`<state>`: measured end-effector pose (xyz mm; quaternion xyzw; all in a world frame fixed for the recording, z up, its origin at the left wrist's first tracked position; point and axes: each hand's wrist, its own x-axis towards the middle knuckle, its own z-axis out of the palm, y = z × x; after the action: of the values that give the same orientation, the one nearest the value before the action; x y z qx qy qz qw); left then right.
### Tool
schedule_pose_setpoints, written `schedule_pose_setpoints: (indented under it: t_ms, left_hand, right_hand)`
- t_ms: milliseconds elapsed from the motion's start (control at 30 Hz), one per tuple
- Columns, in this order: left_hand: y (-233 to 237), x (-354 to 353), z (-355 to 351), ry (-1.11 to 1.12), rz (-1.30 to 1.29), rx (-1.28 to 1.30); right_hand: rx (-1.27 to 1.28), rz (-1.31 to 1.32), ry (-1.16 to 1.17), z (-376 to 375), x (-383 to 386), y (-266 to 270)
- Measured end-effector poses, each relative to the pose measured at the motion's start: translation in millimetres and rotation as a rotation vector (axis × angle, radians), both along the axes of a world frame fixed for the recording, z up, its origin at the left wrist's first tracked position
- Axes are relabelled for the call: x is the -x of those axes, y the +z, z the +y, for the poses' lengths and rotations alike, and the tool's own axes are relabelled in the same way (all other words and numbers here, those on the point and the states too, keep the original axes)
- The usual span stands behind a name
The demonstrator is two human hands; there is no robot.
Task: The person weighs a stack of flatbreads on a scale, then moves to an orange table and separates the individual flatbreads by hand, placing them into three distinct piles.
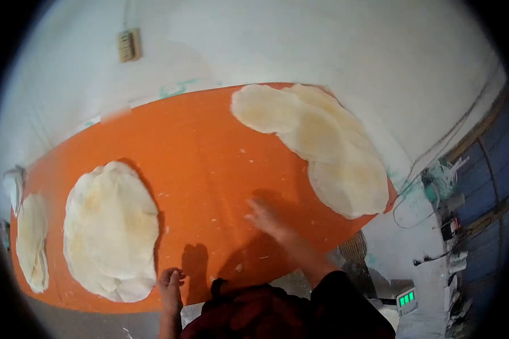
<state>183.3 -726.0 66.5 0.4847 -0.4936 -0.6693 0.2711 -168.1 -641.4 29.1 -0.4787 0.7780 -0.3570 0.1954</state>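
My right hand (266, 219) reaches over the middle of the orange table (209, 152), its fingers stretched out and slightly blurred, holding nothing. Close to the table's front edge, my left hand (171, 279) has its fingers loosely bent and apart, with nothing visible in them. Just left of that hand lies a thick pile of round flatbreads (112, 231), pale with faint brown patches. Farther left there is a narrower, folded-looking pile of flatbread (33, 243). Several overlapping flatbreads (322, 141) spread along the far right part of the table.
A white wall (300, 39) with a switch plate (129, 45) rises behind the table. To the right, a device with a green-lit display (406, 299) stands near hanging cables (435, 155). White crumbs dot the tabletop. A whitish cloth or bag (14, 186) sits at the far left corner.
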Motion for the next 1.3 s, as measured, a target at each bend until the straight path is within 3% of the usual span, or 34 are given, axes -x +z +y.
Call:
schedule_pose_setpoints:
  t_ms: [33,67,133,200,300,400,600,700,800,900,1000,1200,1300]
  left_hand:
    - [-1,18,8,-0.032,-0.004,-0.022]
    - [3,37,16,-0.068,-0.018,-0.038]
    - [7,71,35,-0.124,-0.046,-0.076]
    - [3,99,49,-0.176,-0.077,-0.079]
    - [1,130,65,-0.241,-0.07,-0.049]
    - [4,151,78,-0.279,-0.064,-0.012]
    - [7,170,90,-0.267,-0.151,-0.031]
    - [5,170,96,-0.232,-0.143,-0.059]
    - [4,171,102,-0.24,-0.148,-0.154]
    - [-8,174,104,-0.311,-0.125,-0.075]
    - [11,193,108,-0.318,-0.117,-0.09]
    - [0,205,109,-0.351,-0.078,-0.086]
    - [6,209,112,-0.347,-0.078,-0.07]
  right_hand:
    - [-0.068,-0.196,-0.143,34,39,-2]
    - [-0.221,0.182,-0.222,63,78,3]
    - [-0.284,0.687,-0.568,123,131,-30]
    - [-0.548,0.604,-0.678,154,151,2]
    - [-0.612,0.432,-0.619,173,183,-10]
    - [-0.603,0.562,-0.459,174,202,-63]
    - [-0.758,0.382,-0.25,181,189,21]
    - [-0.802,0.595,-0.331,219,188,4]
    - [-0.7,0.593,-0.288,235,195,-8]
    - [-0.528,0.734,-0.289,248,202,-40]
    - [-0.425,0.586,-0.315,245,195,-9]
    - [-0.516,0.484,-0.252,236,201,11]
    - [-0.534,0.582,-0.279,229,203,-6]
